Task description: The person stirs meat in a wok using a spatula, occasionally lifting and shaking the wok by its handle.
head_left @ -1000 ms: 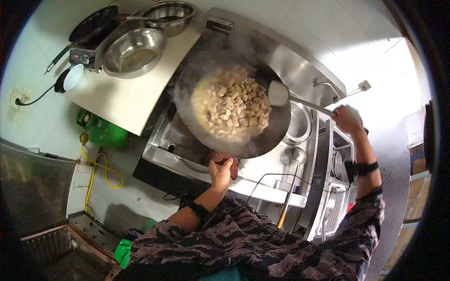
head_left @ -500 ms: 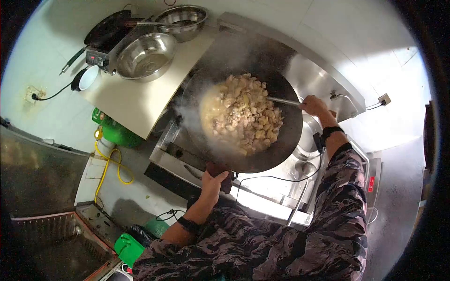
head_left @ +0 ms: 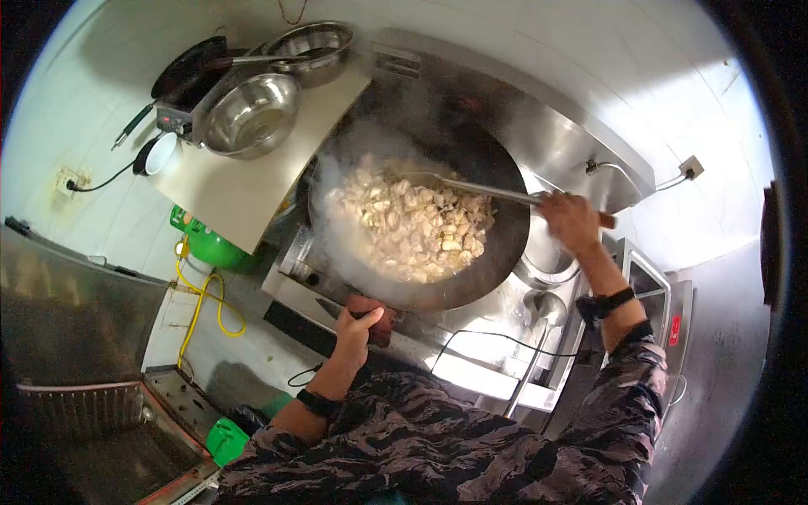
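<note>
A big black wok [head_left: 497, 244] sits on the steel stove, full of pale chunks of food [head_left: 412, 220] in sauce, with steam rising at its left. My left hand [head_left: 355, 326] is closed on the wok's cloth-wrapped handle at the near rim. My right hand [head_left: 569, 219] grips the long handle of a metal ladle [head_left: 471, 188], whose bowl is buried in the food near the wok's far side.
Two steel bowls [head_left: 251, 114] and a black pan on a small cooker stand on the cream counter at left. A green gas bottle [head_left: 209, 244] with yellow hose stands below. A second ladle [head_left: 530, 353] leans on the stove front.
The ladle has pushed further left into the food and my right hand has moved down and right. The food has shifted toward the wok's left. My view has tilted slightly.
</note>
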{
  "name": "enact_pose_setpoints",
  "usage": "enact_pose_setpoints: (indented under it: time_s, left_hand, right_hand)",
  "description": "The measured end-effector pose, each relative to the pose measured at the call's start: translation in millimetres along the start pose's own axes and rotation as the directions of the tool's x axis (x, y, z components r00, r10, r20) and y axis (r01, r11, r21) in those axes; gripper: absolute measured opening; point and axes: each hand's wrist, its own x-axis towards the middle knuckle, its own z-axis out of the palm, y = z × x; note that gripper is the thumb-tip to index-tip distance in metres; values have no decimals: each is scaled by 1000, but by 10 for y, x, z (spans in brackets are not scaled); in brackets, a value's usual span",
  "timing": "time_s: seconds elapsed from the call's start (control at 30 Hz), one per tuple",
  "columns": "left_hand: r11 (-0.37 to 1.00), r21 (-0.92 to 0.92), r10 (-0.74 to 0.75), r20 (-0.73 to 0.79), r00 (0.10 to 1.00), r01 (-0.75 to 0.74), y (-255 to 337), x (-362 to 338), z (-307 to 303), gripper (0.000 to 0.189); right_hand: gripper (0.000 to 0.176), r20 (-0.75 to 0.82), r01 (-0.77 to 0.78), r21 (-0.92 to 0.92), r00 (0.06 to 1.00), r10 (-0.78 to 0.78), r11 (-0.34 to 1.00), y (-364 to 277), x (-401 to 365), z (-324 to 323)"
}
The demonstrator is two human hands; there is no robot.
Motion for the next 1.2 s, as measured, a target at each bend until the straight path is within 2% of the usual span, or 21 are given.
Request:
enact_pose_setpoints:
  time_s: [0.1, 0.17, 0.27, 0.33, 0.4, 0.47, 0.53, 0.57, 0.6, 0.63, 0.67, 0.7, 0.73, 0.77, 0.83, 0.9, 0.93, 0.97, 1.03, 1.1, 1.2]
  left_hand:
    - [999, 35, 5, -44, 999, -4, -26, -31, -4, 18]
    - [999, 32, 17, -62, 998, -15, -29, -37, 11, 18]
    - [999, 38, -24, -106, 994, 28, 113, -112, 128, 19]
    - [996, 33, -78, -144, 986, 83, 176, -124, 187, 20]
    - [1000, 13, -24, -120, 992, 25, 165, -134, 192, 26]
    - [999, 28, -15, -82, 996, 17, 145, -128, 164, 29]
    - [999, 36, 3, -44, 999, -1, 137, -116, 149, 31]
    - [999, 43, 7, -63, 998, -4, 128, -123, 157, 30]
    - [999, 47, 17, -81, 997, -13, 130, -112, 171, 29]
    - [999, 34, 15, -87, 996, -12, 127, -112, 166, 29]
    - [999, 54, 2, -82, 997, 2, 130, -91, 153, 26]
    - [997, 79, -12, -78, 997, 18, 129, -74, 131, 23]
    - [997, 77, -12, -82, 997, 18, 117, -63, 100, 23]
    - [995, 84, -36, -84, 996, 43, 98, -36, 76, 32]
    - [992, 103, -72, -71, 995, 79, 75, -49, 78, 40]
    - [998, 59, 6, -61, 998, -2, 84, -72, 89, 16]
    - [997, 75, 5, -51, 999, -1, 43, -53, 55, 16]
    - [995, 100, -1, -49, 999, 6, 15, -15, 20, 23]
    - [990, 140, -12, -34, 999, 16, -1, -25, -4, 30]
    - [999, 49, 13, -15, 1000, -12, 63, -32, 53, 12]
    - [993, 106, -32, -108, 994, 44, 60, -26, 54, 14]
  right_hand:
    - [27, 149, -54, -124, 986, 73, 991, 543, 55, -146]
    - [33, 416, -141, -268, 876, 246, 953, 690, 317, -529]
    - [37, 541, -199, -330, 761, 357, 923, 772, 691, -1025]
    - [43, 635, -299, -234, 673, 379, 925, 763, 863, -1244]
    - [47, 694, -299, -196, 631, 347, 934, 856, 853, -1062]
    - [55, 683, -269, -109, 679, 269, 957, 930, 717, -532]
    - [68, 819, -238, -79, 539, 199, 968, 970, 601, 235]
    - [71, 598, 32, 141, 794, -110, 990, 1489, 60, 1604]
    - [37, 535, -19, 81, 844, -28, 997, 1171, 0, 1764]
    - [42, 686, 240, 52, 697, -209, 969, 751, 170, 1504]
    - [47, 739, -222, 177, 674, 20, 959, 273, 385, 915]
    - [52, 667, -471, 174, 703, 248, 865, -33, 345, 811]
    - [57, 693, -456, 212, 694, 196, 864, -171, 377, 811]
    - [59, 649, -560, 267, 706, 283, 784, -443, 410, 493]
    - [57, 623, -617, 263, 695, 358, 741, -745, 426, 370]
    - [46, 619, -690, 224, 646, 447, 688, -989, 415, 516]
    - [42, 555, -611, 264, 729, 400, 747, -1085, 400, 518]
    - [42, 555, -624, 268, 723, 412, 734, -1159, 381, 545]
    - [39, 381, -516, 241, 829, 409, 822, -1271, 316, 540]
    - [37, 383, -453, 179, 850, 362, 874, -1271, 250, 426]
    - [41, 248, -337, 114, 921, 302, 935, -1239, 87, 81]
